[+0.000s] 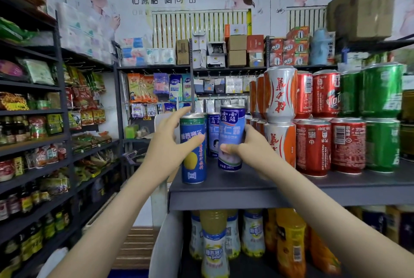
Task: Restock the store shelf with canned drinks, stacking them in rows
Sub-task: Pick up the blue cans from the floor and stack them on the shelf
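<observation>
Both forearms raised from the lower edge toward the front left corner of the grey shelf (257, 190), hands apart, each clamped on its own can.

Left hand (167, 137): thumb laid across the label front, index finger stretched up behind the rim, remaining fingers hidden behind the can body.

Right hand (251, 146): thumb pressed across the lower front of its can, fingers wrapped round the far side, out of view.

Lemon can (193, 154), in the left hand: tall, slim and blue, with a green band under the lid and a yellow fruit on the label; upright at the shelf's front left edge, base on the board.

Purple-blue can (230, 134), in the right hand: same slim form, white characters, pale picture low on the label; tilted slightly, top leaning right, just beside the lemon can. Contact between base and shelf not discernible.

Behind the gap between the two, a matching can (212, 136), upright.

Further right along the shelf, two-high stacks in rows: orange-and-silver cans (280, 96), red cans (313, 147), green cans (380, 143).

On the level beneath, yellow drink bottles (214, 244).
</observation>
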`<state>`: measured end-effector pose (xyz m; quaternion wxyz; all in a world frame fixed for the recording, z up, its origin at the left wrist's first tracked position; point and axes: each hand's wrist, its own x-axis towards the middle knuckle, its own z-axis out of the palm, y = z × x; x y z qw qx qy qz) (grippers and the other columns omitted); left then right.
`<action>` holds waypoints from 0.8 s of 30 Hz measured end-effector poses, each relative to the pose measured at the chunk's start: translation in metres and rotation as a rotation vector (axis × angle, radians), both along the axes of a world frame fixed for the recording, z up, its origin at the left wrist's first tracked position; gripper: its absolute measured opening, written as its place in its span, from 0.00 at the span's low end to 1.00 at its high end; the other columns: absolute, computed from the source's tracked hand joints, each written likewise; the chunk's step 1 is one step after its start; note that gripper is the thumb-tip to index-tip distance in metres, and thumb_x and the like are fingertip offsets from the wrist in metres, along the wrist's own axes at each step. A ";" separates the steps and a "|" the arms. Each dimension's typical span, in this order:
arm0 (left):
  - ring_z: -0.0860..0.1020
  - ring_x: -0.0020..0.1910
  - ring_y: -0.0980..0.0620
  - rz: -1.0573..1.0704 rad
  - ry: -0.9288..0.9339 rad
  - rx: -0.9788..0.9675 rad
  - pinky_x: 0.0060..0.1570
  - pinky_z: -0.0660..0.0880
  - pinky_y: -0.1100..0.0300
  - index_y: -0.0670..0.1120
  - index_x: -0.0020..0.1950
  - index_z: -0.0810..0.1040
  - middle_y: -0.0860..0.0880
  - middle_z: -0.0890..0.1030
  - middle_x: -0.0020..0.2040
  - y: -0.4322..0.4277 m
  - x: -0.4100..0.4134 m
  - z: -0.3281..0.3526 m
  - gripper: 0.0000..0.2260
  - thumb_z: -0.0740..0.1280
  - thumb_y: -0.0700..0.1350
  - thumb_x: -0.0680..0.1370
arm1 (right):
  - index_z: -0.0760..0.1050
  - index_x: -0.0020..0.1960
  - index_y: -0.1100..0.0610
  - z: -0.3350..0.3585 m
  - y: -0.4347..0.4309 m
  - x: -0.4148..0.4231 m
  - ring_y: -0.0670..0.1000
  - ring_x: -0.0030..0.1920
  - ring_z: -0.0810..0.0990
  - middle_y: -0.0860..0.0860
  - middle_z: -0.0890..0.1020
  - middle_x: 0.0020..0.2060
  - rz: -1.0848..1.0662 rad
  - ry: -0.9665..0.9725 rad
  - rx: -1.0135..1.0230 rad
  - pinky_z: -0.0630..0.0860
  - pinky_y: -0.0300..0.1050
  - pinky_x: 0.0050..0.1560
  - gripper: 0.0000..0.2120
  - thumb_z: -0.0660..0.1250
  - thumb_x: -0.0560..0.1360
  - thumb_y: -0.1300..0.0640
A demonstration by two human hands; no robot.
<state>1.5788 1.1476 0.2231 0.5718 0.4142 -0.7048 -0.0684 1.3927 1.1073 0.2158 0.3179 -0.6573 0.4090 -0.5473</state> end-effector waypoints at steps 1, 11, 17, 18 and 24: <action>0.66 0.61 0.63 0.014 -0.015 -0.003 0.59 0.67 0.62 0.59 0.70 0.66 0.57 0.67 0.66 -0.002 0.000 -0.001 0.27 0.71 0.47 0.74 | 0.69 0.57 0.58 -0.003 -0.007 0.003 0.52 0.49 0.80 0.56 0.80 0.54 -0.012 0.017 0.026 0.79 0.42 0.44 0.21 0.73 0.69 0.67; 0.71 0.59 0.59 -0.011 -0.201 0.069 0.56 0.68 0.62 0.57 0.65 0.70 0.58 0.70 0.62 -0.013 0.019 0.014 0.22 0.71 0.46 0.74 | 0.44 0.75 0.59 -0.004 -0.038 0.017 0.54 0.65 0.69 0.56 0.67 0.67 -0.158 0.447 -0.114 0.72 0.42 0.60 0.50 0.76 0.67 0.60; 0.67 0.53 0.70 -0.034 -0.304 0.024 0.50 0.61 0.77 0.57 0.66 0.69 0.64 0.67 0.57 -0.013 0.024 0.015 0.23 0.71 0.45 0.74 | 0.45 0.77 0.62 0.001 -0.028 0.021 0.61 0.75 0.52 0.61 0.57 0.74 -0.503 1.108 -0.707 0.50 0.55 0.75 0.54 0.77 0.64 0.55; 0.67 0.52 0.73 -0.049 -0.305 0.023 0.48 0.61 0.78 0.58 0.66 0.68 0.67 0.66 0.56 -0.014 0.025 0.015 0.23 0.71 0.45 0.74 | 0.48 0.76 0.64 0.003 -0.028 0.021 0.62 0.74 0.55 0.61 0.61 0.72 -0.509 1.151 -0.714 0.50 0.53 0.75 0.52 0.77 0.64 0.55; 0.65 0.52 0.78 -0.092 -0.299 0.013 0.47 0.61 0.78 0.61 0.64 0.67 0.69 0.65 0.56 -0.019 0.028 0.013 0.22 0.71 0.46 0.74 | 0.50 0.74 0.66 0.009 -0.031 0.016 0.60 0.72 0.57 0.60 0.62 0.68 -0.562 1.191 -0.641 0.53 0.48 0.74 0.44 0.72 0.68 0.59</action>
